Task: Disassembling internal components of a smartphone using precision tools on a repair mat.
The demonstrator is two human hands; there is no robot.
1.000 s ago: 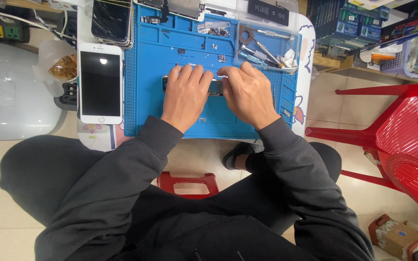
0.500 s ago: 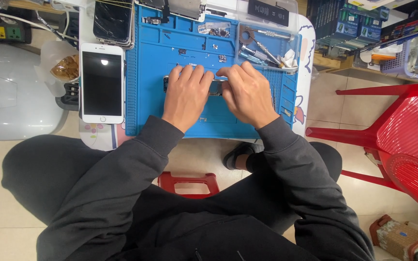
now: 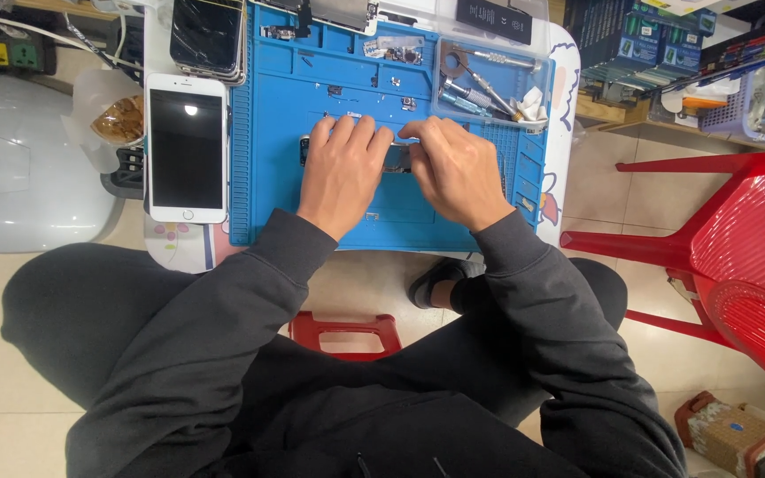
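My left hand (image 3: 341, 173) lies flat on an opened phone body (image 3: 397, 158) on the blue work mat (image 3: 453, 221), fingers spread over it. My right hand (image 3: 460, 168) rests on the phone's right part, fingers curled down at its upper edge. Most of the phone body is hidden under both hands. Whether the right fingers pinch a tool cannot be made out.
A white phone (image 3: 187, 146) with a dark screen lies left of the mat. A stack of dark phones (image 3: 208, 35) sits above it. Screwdrivers and tweezers (image 3: 480, 88) fill the mat's upper right tray. A red plastic chair (image 3: 737, 239) stands at right, a small red stool (image 3: 345, 335) below.
Both hands stay on the phone body; the right fingers have shifted slightly at its top edge. Nothing else has moved.
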